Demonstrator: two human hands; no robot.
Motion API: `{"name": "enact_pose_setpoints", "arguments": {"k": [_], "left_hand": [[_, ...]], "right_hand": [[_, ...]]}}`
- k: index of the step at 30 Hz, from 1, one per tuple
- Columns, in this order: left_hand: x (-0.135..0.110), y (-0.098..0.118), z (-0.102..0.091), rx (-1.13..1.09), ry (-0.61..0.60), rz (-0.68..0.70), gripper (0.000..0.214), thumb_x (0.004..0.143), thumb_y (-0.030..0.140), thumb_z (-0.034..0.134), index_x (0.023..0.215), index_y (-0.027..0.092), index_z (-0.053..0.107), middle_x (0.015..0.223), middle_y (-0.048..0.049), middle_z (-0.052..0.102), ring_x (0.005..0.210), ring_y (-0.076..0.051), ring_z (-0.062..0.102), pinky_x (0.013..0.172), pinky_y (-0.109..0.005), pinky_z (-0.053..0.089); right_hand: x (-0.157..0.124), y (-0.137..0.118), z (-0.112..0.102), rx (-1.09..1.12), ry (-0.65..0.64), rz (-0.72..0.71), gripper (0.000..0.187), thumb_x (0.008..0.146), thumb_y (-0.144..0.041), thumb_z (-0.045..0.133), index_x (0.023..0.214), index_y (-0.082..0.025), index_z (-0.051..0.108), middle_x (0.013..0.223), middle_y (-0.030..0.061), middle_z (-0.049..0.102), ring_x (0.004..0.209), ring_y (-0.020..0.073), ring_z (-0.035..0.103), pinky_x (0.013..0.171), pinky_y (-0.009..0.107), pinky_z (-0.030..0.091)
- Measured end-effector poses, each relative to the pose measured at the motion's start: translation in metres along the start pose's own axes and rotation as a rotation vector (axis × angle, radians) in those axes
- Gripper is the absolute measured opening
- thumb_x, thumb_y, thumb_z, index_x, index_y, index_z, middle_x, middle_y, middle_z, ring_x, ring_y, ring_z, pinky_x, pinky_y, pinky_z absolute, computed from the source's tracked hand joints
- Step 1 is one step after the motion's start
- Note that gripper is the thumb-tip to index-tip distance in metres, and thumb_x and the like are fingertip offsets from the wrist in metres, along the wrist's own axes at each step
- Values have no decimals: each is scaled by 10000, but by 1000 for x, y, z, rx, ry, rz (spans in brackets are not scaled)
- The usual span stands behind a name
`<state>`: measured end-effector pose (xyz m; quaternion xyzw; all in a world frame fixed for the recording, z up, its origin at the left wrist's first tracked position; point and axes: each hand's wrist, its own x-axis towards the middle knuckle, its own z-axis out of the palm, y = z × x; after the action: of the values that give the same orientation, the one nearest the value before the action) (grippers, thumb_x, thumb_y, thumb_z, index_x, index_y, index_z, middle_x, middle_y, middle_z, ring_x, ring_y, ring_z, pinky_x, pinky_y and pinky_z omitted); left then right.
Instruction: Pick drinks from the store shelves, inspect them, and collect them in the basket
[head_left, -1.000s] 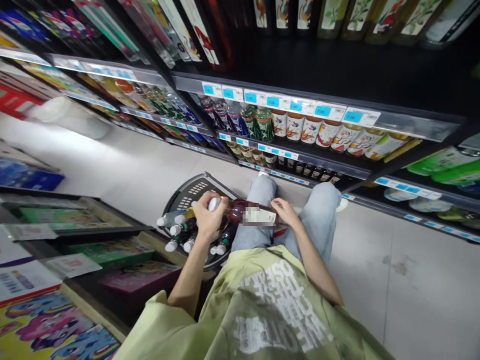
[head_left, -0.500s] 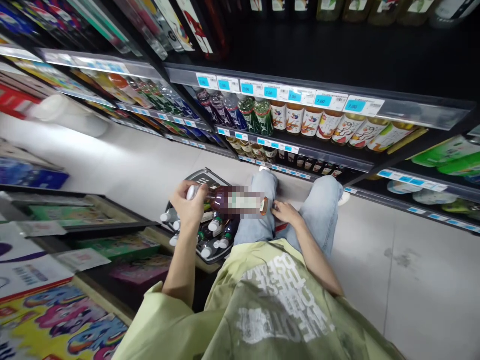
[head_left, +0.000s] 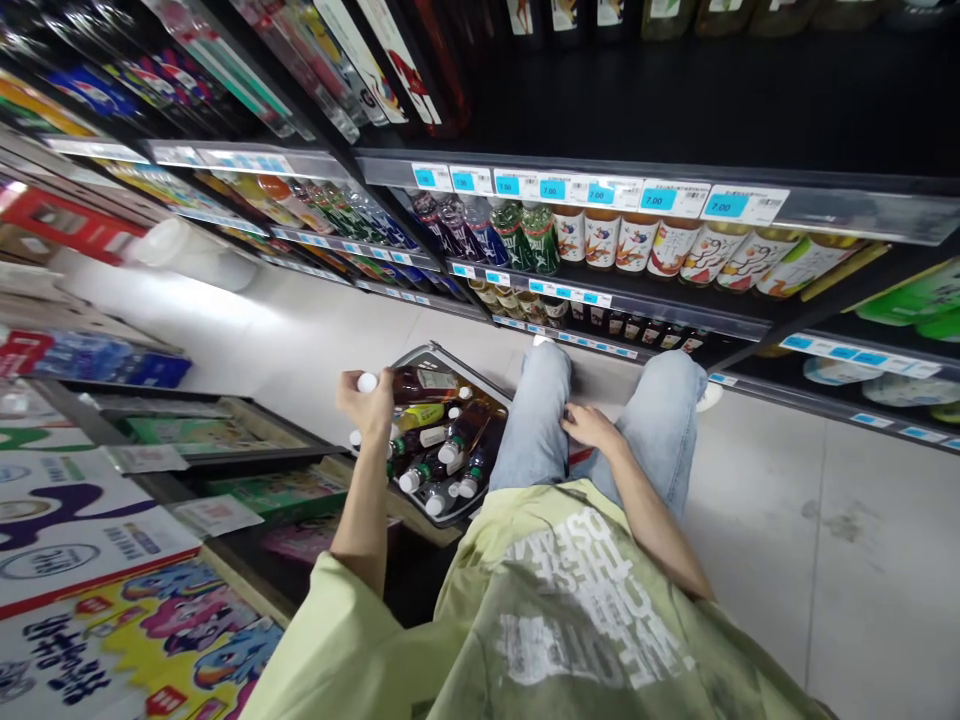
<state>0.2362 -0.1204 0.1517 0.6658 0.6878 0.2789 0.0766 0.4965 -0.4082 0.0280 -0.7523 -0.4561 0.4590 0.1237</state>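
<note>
My left hand point(head_left: 365, 408) is closed round the neck of a dark drink bottle point(head_left: 426, 384), whose white cap pokes out between the fingers. The bottle lies on its side along the far end of a basket point(head_left: 480, 372) at my left knee. Several more dark bottles point(head_left: 463, 428) with white caps fill that basket, and a yellow-labelled bottle point(head_left: 420, 415) shows among them. My right hand point(head_left: 592, 427) is relaxed and holds nothing, its fingers resting against the inside of my left leg point(head_left: 534, 420).
A drinks shelf point(head_left: 480, 268) with bottles and price tags runs in front of me. Low display bins point(head_left: 247, 440) and colourful boxes point(head_left: 150, 630) stand close on my left. Farther left, a white tub point(head_left: 195, 255) is on the pale tiled floor point(head_left: 757, 540).
My left hand has carried the bottle from above my left leg leftward and down into the basket. My right hand stays by the leg. The view has shifted slightly.
</note>
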Motion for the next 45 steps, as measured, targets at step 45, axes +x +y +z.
{"name": "enact_pose_setpoints", "arguments": {"k": [45], "left_hand": [[-4,-121,51,526,-879,278,558,605,743,611,869,282,442,922,-144,756,1074,-426,737,864,-420,564]], "right_hand": [[4,-3,-9,-8,-7,34,380,1084,-404,538,1376,-209,682,1340,143,771,1245,306,743,977,344,570]]}}
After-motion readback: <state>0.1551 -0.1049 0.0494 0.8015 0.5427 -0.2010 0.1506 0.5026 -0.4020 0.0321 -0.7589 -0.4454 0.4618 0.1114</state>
